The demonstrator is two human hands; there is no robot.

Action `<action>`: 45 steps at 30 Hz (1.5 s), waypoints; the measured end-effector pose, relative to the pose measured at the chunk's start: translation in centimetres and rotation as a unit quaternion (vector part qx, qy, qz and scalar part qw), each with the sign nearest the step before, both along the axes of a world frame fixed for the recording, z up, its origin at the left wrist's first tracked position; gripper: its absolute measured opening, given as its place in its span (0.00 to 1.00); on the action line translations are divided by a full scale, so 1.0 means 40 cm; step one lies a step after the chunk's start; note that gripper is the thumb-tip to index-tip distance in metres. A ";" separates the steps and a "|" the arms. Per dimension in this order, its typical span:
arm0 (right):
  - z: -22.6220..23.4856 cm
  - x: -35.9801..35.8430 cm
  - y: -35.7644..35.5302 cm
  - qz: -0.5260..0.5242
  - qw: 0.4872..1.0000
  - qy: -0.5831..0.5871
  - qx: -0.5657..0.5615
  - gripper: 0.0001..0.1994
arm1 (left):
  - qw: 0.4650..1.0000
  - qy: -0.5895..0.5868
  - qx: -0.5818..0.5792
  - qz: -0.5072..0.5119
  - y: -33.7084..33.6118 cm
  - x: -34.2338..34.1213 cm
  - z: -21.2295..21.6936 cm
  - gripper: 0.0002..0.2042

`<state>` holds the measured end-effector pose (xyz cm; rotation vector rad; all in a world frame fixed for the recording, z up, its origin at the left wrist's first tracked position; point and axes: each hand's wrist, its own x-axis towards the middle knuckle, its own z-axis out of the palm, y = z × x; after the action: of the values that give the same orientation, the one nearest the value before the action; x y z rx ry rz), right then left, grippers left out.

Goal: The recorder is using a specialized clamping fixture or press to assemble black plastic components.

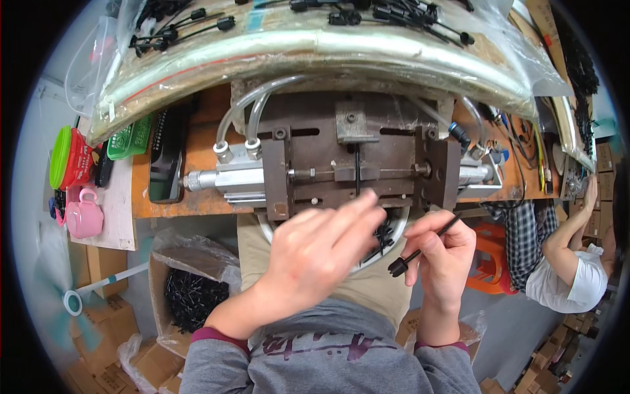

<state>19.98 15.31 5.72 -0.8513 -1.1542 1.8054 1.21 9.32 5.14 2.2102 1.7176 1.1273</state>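
Note:
My right hand [441, 257] pinches a thin black rod with a ribbed black cap on its lower end [420, 249], tilted up to the right. My left hand [318, 253] reaches forward with its fingers over a round metal bowl [399, 226] on my lap that holds several small black parts [384, 238]; I cannot tell whether it grips one. Just beyond both hands sits a brown metal press fixture [357, 164] with silver air cylinders [220, 177] and clear hoses, a black rod standing in its middle slot.
A plastic-covered shelf [315, 49] with several capped black rods arches over the bench. A phone [165, 157], green basket, pink cup [83, 213] and green-lidded jar stand at left. A bagged box of black parts [190, 299] sits below left. Another person [564, 262] works at right.

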 end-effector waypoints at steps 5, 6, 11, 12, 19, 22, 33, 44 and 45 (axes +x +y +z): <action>0.020 -0.036 0.034 0.074 0.996 0.047 -0.012 0.05 | 0.988 -0.091 0.067 -0.105 -0.014 -0.001 0.033 0.17; 0.038 -0.051 0.041 0.075 0.997 0.025 -0.014 0.06 | 0.989 -0.095 0.074 -0.089 -0.014 -0.009 0.040 0.16; 0.139 -0.141 0.151 -0.006 0.979 -0.060 0.197 0.09 | 0.988 -0.140 0.052 0.041 -0.033 -0.020 0.043 0.15; 0.161 -0.169 0.182 -0.032 0.945 -0.123 0.301 0.10 | 0.991 -0.116 0.034 0.048 -0.029 -0.024 0.034 0.14; 0.279 -0.376 0.448 -0.003 0.644 -0.378 0.666 0.16 | 0.995 0.048 0.054 0.068 -0.003 0.020 -0.048 0.13; 0.309 -0.447 0.446 0.073 0.552 -0.517 0.651 0.14 | 0.993 0.077 0.037 0.084 0.003 0.022 -0.049 0.13; 0.294 -0.473 0.551 0.126 0.546 -0.543 0.625 0.19 | 0.993 0.074 0.030 0.086 0.009 0.013 -0.054 0.14; 0.395 -0.330 0.567 0.111 0.828 -0.373 0.402 0.14 | 0.994 0.077 0.026 0.075 0.006 0.010 -0.047 0.13; 0.394 -0.321 0.569 0.093 0.849 -0.353 0.381 0.14 | 0.995 0.067 0.025 0.068 0.006 0.009 -0.046 0.13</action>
<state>7.14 38.08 21.49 -0.9335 -2.2829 0.9600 1.55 9.56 3.28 2.2759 1.9401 1.0847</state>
